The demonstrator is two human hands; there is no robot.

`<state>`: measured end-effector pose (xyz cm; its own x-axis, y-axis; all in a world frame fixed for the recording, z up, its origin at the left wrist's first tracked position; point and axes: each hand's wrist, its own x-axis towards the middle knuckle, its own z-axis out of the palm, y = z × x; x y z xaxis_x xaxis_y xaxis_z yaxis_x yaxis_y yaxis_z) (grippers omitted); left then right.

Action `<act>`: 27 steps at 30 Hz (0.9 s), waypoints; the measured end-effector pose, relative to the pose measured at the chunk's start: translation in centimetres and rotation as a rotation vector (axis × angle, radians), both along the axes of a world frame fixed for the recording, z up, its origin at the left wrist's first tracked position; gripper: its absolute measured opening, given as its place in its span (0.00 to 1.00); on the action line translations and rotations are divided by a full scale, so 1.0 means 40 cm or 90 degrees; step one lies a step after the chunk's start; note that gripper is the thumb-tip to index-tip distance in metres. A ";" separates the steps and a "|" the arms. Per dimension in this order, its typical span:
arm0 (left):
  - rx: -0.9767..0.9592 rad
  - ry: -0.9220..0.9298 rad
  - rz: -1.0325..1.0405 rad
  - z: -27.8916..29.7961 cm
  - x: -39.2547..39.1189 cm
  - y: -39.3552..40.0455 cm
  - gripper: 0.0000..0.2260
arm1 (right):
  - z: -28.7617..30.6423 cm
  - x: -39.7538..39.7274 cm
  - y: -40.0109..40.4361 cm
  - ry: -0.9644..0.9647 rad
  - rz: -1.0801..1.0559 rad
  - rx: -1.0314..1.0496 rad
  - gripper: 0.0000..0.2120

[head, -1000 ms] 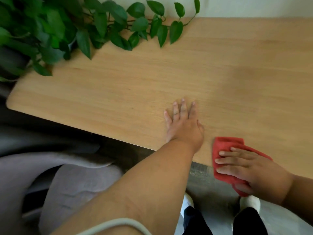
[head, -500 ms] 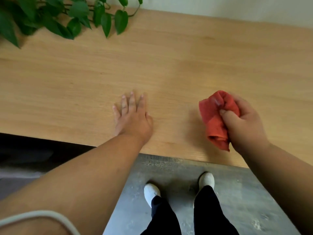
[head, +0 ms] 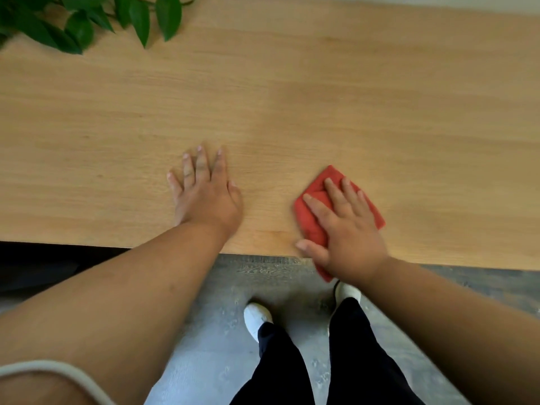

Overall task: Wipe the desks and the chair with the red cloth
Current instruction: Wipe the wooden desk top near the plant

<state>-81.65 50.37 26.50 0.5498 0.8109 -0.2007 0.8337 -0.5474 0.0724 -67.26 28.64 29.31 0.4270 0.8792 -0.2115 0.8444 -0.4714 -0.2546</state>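
The light wooden desk (head: 292,97) fills the upper half of the head view. My right hand (head: 347,232) presses the folded red cloth (head: 314,211) flat on the desk near its front edge, fingers spread over it; one corner of the cloth hangs past the edge. My left hand (head: 204,191) lies palm down on the bare wood to the left of the cloth, fingers apart, holding nothing. No chair is in view.
Green plant leaves (head: 87,21) trail over the desk's far left corner. A pale wall (head: 438,4) runs behind the desk. Below the front edge is grey floor (head: 210,331) with my legs and white shoes (head: 257,317).
My right hand had the cloth bunched and lifted; now it lies spread flat on the desk under my open fingers. The view shifted right, away from the plant and grey chair.
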 end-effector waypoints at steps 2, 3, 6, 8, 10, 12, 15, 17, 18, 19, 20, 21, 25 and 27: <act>0.001 0.000 0.003 0.004 0.002 -0.002 0.29 | -0.007 -0.087 0.040 0.011 -0.053 0.020 0.34; 0.000 0.000 0.005 0.006 0.003 -0.002 0.29 | -0.012 -0.127 0.063 0.023 -0.080 0.031 0.32; -0.012 0.005 0.005 0.010 0.004 0.002 0.28 | -0.032 -0.214 0.146 0.055 -0.133 0.057 0.29; -0.018 0.007 -0.006 0.012 -0.002 0.008 0.27 | -0.040 -0.249 0.196 0.062 -0.145 0.063 0.29; -0.020 -0.004 -0.011 0.012 -0.012 0.015 0.25 | -0.044 -0.259 0.231 0.071 -0.143 0.072 0.29; -0.024 -0.018 -0.007 0.013 -0.016 0.020 0.24 | -0.049 -0.248 0.248 0.069 -0.114 0.074 0.28; -0.025 -0.010 -0.006 0.012 -0.013 0.020 0.24 | -0.056 -0.211 0.254 0.055 -0.062 0.076 0.28; -0.022 0.003 -0.001 0.013 -0.007 0.017 0.24 | -0.057 -0.178 0.260 0.051 -0.040 0.076 0.28; -0.022 0.008 0.003 0.014 -0.005 0.014 0.25 | -0.056 -0.158 0.267 0.051 -0.036 0.074 0.28; -0.023 0.011 0.008 0.016 -0.003 0.011 0.25 | -0.055 -0.136 0.275 0.048 -0.036 0.070 0.28; -0.022 0.011 0.011 0.018 -0.001 0.007 0.26 | -0.052 -0.110 0.284 0.040 -0.041 0.067 0.28; -0.018 0.010 0.009 0.020 0.001 0.005 0.27 | -0.048 -0.081 0.294 0.030 -0.052 0.066 0.29; -0.006 0.020 0.002 0.020 0.001 0.004 0.29 | -0.038 0.055 0.307 -0.007 -0.138 0.061 0.30; -0.004 0.023 0.002 0.019 -0.002 0.003 0.29 | -0.039 0.125 0.287 -0.024 -0.195 0.057 0.31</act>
